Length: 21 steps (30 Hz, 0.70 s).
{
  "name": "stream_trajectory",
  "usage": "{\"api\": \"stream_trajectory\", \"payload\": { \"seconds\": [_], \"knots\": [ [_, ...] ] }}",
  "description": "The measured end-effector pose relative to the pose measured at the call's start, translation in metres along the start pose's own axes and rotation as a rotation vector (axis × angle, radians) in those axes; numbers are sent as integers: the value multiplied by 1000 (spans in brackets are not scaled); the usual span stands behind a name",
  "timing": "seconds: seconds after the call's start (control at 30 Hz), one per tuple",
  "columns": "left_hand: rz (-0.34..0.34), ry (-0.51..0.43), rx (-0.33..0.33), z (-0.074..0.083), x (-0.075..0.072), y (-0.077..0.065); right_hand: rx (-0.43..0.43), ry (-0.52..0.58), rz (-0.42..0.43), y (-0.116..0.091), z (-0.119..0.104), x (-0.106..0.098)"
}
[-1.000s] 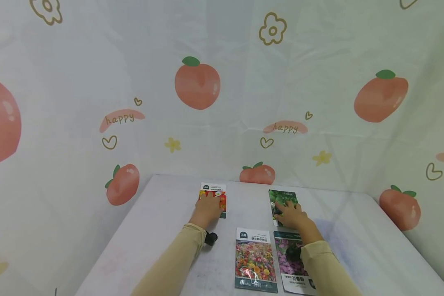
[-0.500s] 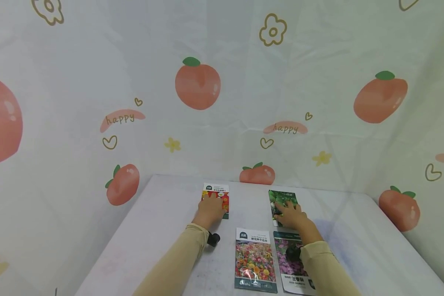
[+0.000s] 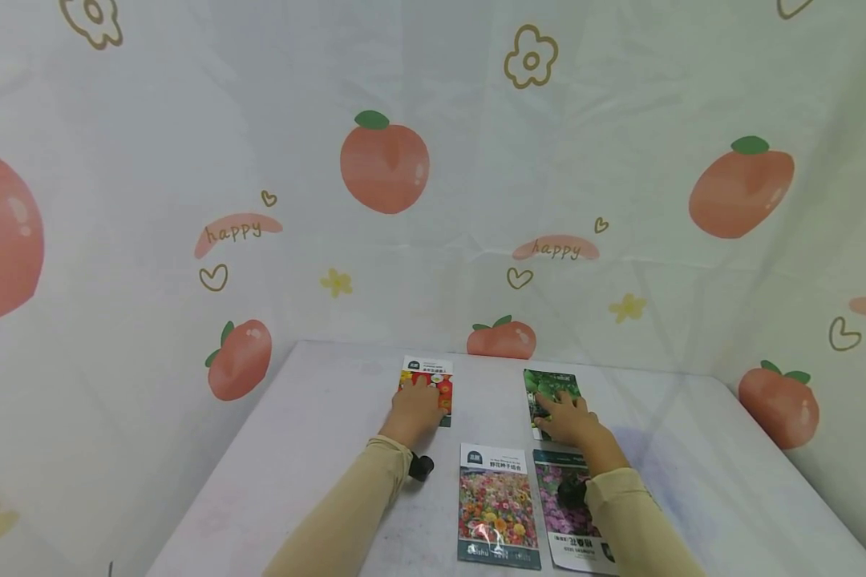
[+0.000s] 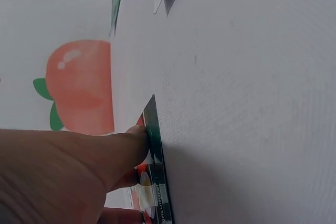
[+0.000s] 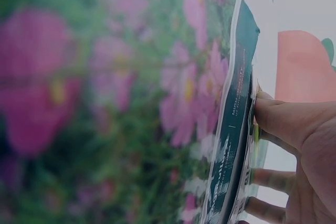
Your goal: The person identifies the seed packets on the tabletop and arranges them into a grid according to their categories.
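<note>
In the head view my left hand lies on a seed packet with red and yellow flowers at the far middle of the table. The left wrist view shows the thumb and fingertips pressing on the face of that packet, near its dark green edge. My right hand, fingers spread, rests on a green leafy seed packet further right and hides its middle. Beneath the right wrist lies a purple-flower packet, which fills much of the right wrist view. A mixed-flower packet is just left of it.
A white cloth covers the table. Behind it hangs a white curtain printed with peaches, hearts and flowers. Each wrist carries a small black camera, such as the left one.
My left hand has slid the red and yellow packet a little to the right, towards the green one. The right hand and the other packets have stayed in place.
</note>
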<state>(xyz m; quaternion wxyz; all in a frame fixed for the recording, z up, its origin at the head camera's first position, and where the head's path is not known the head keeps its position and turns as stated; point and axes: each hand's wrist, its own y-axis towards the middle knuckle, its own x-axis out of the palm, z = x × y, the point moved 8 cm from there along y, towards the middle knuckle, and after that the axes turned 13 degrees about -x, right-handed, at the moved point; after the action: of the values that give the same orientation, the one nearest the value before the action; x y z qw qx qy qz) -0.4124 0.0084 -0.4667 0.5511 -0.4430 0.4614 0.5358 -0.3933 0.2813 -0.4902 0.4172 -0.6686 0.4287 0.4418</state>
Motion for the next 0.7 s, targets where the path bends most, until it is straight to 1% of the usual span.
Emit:
{"api": "stream_trajectory", "payload": {
  "seconds": [0.27, 0.5, 0.7],
  "knots": [
    [1, 45, -6, 5, 2, 2, -2, 0, 1, -1, -2, -2],
    [5, 33, 3, 10, 1, 0, 6, -2, -2, -1, -1, -1],
    [-3, 25, 9, 15, 2, -1, 6, -4, 1, -1, -2, -2]
  ]
}}
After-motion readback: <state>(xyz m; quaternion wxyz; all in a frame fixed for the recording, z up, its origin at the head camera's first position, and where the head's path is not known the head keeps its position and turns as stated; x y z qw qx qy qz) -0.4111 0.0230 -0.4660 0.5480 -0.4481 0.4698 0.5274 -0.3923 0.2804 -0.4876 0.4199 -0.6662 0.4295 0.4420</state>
